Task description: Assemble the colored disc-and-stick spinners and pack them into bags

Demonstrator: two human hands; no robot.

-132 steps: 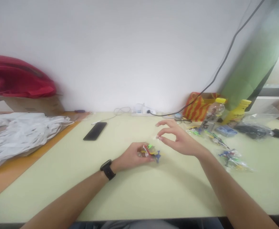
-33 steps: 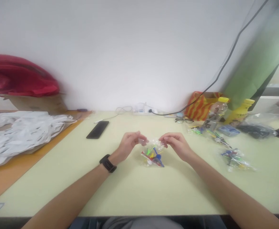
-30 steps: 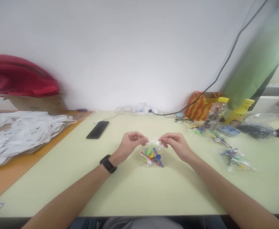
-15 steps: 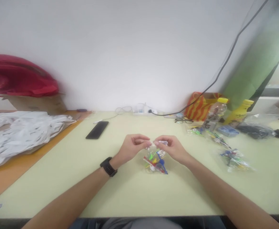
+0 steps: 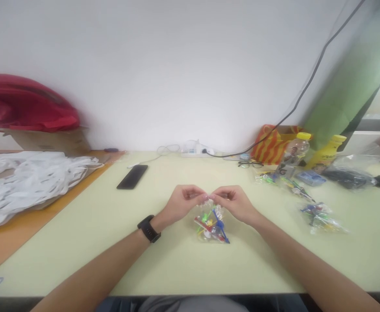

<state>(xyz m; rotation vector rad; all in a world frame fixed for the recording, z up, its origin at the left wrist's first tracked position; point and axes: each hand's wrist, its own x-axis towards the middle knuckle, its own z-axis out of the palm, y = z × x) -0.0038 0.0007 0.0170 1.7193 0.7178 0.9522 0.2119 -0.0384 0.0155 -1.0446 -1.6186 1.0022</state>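
Meeting at far edge of clear plastic bag (image 5: pixel 206 235): left hand (image 5: pixel 181 203), right hand (image 5: pixel 237 204), earlier apart, both pinching tightly, now working one spot.

A clear bag (image 5: pixel 211 226) is holding blue, red, green, yellow and white pieces (image 5: pixel 220 225), its top pinched, over the table (image 5: pixel 170 268).

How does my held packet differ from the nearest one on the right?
Left hand and right hand pinch the held packet; the right-side packet lies untouched. The held packet is centred before you; the right-side packet is further right. Both are clear, with colourful parts inside.
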